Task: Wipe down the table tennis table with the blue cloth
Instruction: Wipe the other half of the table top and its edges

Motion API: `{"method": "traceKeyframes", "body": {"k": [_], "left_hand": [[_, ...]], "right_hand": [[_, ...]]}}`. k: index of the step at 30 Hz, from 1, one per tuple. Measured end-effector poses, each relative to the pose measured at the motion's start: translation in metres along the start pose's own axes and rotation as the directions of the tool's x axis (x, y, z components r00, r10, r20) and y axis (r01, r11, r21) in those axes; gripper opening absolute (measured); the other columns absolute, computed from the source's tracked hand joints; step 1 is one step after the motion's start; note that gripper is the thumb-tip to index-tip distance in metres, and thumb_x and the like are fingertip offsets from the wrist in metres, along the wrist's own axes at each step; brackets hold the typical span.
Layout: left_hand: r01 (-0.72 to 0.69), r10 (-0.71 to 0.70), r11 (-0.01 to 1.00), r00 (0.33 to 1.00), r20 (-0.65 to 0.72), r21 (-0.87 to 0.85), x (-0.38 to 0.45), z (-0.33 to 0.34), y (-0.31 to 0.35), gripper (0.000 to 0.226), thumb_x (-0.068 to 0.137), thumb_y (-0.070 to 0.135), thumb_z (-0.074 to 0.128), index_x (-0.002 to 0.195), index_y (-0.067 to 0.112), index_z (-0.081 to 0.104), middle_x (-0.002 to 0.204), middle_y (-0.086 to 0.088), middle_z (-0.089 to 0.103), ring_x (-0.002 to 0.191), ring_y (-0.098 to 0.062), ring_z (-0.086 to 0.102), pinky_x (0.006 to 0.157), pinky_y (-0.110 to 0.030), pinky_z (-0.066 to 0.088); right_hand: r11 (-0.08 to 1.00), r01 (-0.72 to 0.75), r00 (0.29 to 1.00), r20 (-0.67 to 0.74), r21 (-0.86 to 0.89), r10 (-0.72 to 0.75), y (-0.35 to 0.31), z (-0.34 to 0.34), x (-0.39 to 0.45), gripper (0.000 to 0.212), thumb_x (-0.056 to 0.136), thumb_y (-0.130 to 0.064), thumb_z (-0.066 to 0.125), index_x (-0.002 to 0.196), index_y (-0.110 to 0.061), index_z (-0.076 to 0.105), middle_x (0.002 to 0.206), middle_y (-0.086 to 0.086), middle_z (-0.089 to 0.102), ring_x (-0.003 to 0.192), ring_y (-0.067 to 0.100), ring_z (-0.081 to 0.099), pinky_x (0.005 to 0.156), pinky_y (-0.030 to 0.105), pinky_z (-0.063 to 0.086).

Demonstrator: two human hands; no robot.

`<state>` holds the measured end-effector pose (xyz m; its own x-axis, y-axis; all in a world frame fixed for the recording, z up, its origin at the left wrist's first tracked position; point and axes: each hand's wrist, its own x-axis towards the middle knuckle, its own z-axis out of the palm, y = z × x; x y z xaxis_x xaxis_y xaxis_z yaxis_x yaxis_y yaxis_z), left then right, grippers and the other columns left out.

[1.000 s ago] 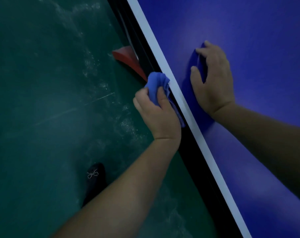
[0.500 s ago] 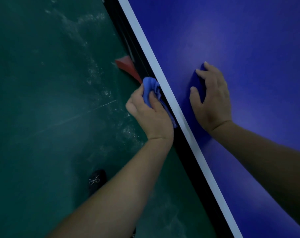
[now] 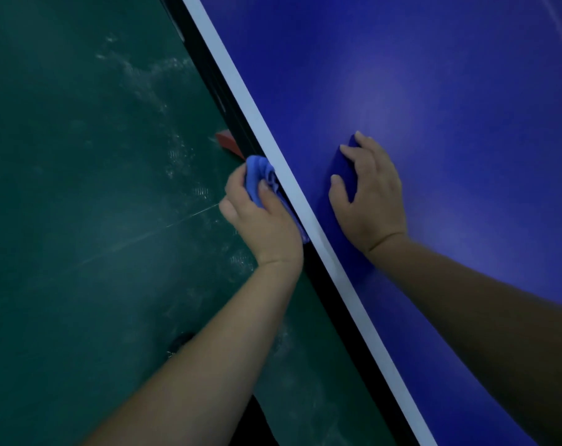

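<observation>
Blue cloth (image 3: 257,180): bunched in my left grip, at centre frame, pressed against the dark side edge of the table just left of the white border line; a strip of it trails down along the edge under my palm.
Left hand (image 3: 263,217): fingers and thumb curled round the cloth, thumb on top of the wad, knuckles toward the floor side; grip narrow, holding the cloth.
Left forearm: bare, runs from the lower left of the frame up to centre.
Right hand (image 3: 370,194): lies on the blue tabletop right of the white line, right of centre; fingers bent and spread, fingertips and heel of the palm touching the surface, nothing held; its dark shadow sits under the palm.
Right forearm: enters from the lower right, in shade.
Table (image 3: 450,91): deep blue top fills the upper right and right side of the frame; a soft pale sheen at upper centre right.
White line (image 3: 241,91): runs diagonally from the upper middle to the lower right along the table's edge.
Side edge (image 3: 324,284): black band just left of the white line.
Floor (image 3: 64,156): dark green, left half of frame, with whitish scuffs and a thin pale scratch.
Red object (image 3: 228,143): partly hidden under the table edge, just above the cloth; cannot tell what it is.
Dark shoe (image 3: 180,341): lower centre left, mostly hidden behind my left forearm.
</observation>
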<state>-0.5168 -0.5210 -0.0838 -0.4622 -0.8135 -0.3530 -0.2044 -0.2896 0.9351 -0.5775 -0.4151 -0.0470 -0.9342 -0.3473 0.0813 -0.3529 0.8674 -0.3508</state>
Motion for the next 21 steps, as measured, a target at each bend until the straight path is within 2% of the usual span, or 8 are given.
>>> {"method": "traceKeyframes", "body": {"k": [3,7,10,14,17,21], "left_hand": [[0.021,-0.021,0.999,1.000,-0.004,0.044,0.034,0.007,0.016,0.027,0.101,0.011,0.046,0.125,0.016,0.056,0.115,-0.005,0.040,0.083,0.007,0.052,0.082,-0.007,0.042],[0.041,-0.039,0.995,0.999,-0.021,0.096,0.083,0.014,0.044,0.022,0.102,0.017,0.044,0.118,0.018,0.058,0.117,-0.008,0.050,0.075,-0.002,0.054,0.068,-0.009,0.045],[0.073,-0.071,0.996,0.997,-0.040,0.042,0.066,0.013,0.040,0.021,0.102,0.021,0.044,0.118,0.021,0.059,0.120,-0.010,0.056,0.084,-0.008,0.060,0.080,-0.022,0.053],[0.134,-0.135,0.989,0.991,0.009,0.064,0.009,-0.001,0.016,0.022,0.102,0.023,0.045,0.120,0.024,0.057,0.121,-0.009,0.056,0.095,-0.016,0.063,0.089,-0.037,0.055],[0.134,-0.137,0.986,0.990,0.023,0.102,0.015,-0.003,0.017,0.019,0.102,0.021,0.044,0.115,0.026,0.056,0.121,-0.008,0.056,0.092,-0.014,0.063,0.085,-0.030,0.054],[0.042,-0.054,0.986,0.996,0.068,0.162,0.066,0.003,0.040,0.016,0.102,0.019,0.042,0.107,0.031,0.052,0.120,-0.007,0.057,0.081,-0.007,0.060,0.066,-0.016,0.049]], "right_hand": [[1.000,0.001,1.000,0.013,-0.006,-0.001,0.000,-0.001,0.000,0.046,0.092,-0.036,0.044,0.134,-0.016,0.049,0.151,0.004,0.036,0.141,0.020,0.029,0.116,0.045,0.027],[1.000,0.004,1.000,0.016,-0.005,-0.004,0.001,0.000,0.000,0.045,0.094,-0.035,0.046,0.135,-0.018,0.047,0.152,0.003,0.035,0.142,0.019,0.027,0.116,0.045,0.026],[1.000,0.004,1.000,0.020,-0.010,-0.004,0.003,0.002,0.000,0.045,0.094,-0.037,0.045,0.135,-0.020,0.047,0.153,0.001,0.033,0.143,0.018,0.024,0.117,0.043,0.023],[1.000,0.003,0.999,0.040,0.000,-0.003,0.004,0.002,0.000,0.044,0.094,-0.036,0.045,0.135,-0.021,0.047,0.153,0.002,0.032,0.144,0.018,0.022,0.118,0.044,0.022],[1.000,0.010,0.999,0.037,0.006,-0.010,0.003,0.001,0.001,0.044,0.094,-0.036,0.047,0.135,-0.021,0.048,0.153,0.002,0.032,0.143,0.018,0.023,0.117,0.045,0.023],[1.000,0.009,1.000,0.026,0.024,-0.009,0.004,0.003,0.002,0.042,0.093,-0.035,0.050,0.134,-0.021,0.050,0.152,0.002,0.035,0.143,0.019,0.025,0.117,0.044,0.023]]}}
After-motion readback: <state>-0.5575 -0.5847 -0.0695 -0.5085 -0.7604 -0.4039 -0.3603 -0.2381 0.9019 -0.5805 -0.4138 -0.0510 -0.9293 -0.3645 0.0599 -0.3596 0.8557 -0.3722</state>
